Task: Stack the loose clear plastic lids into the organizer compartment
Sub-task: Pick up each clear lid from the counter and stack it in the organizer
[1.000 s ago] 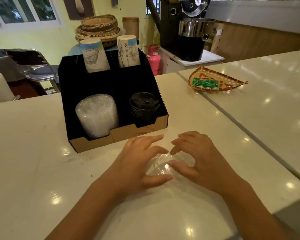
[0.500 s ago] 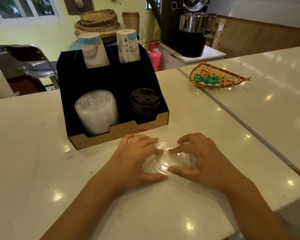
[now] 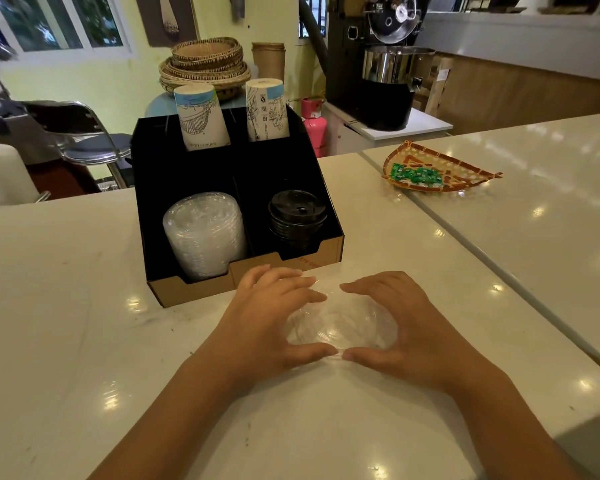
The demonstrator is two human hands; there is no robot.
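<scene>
The loose clear lids lie in a small pile on the white counter, just in front of the organizer. My left hand and my right hand cup the pile from both sides, thumbs nearly meeting at its near edge. The black cardboard organizer stands right behind my hands. Its front left compartment holds a stack of clear lids, and its front right one holds black lids. Two paper cup stacks stand in the back compartments.
A woven tray with green candies sits at the right, past the seam between two counters. Behind the counter are baskets, a pink cylinder, a metal chair and a coffee roaster.
My hands have spread a little wider around the lids, with the thumbs now closing in at the near side. The view has shifted slightly.
</scene>
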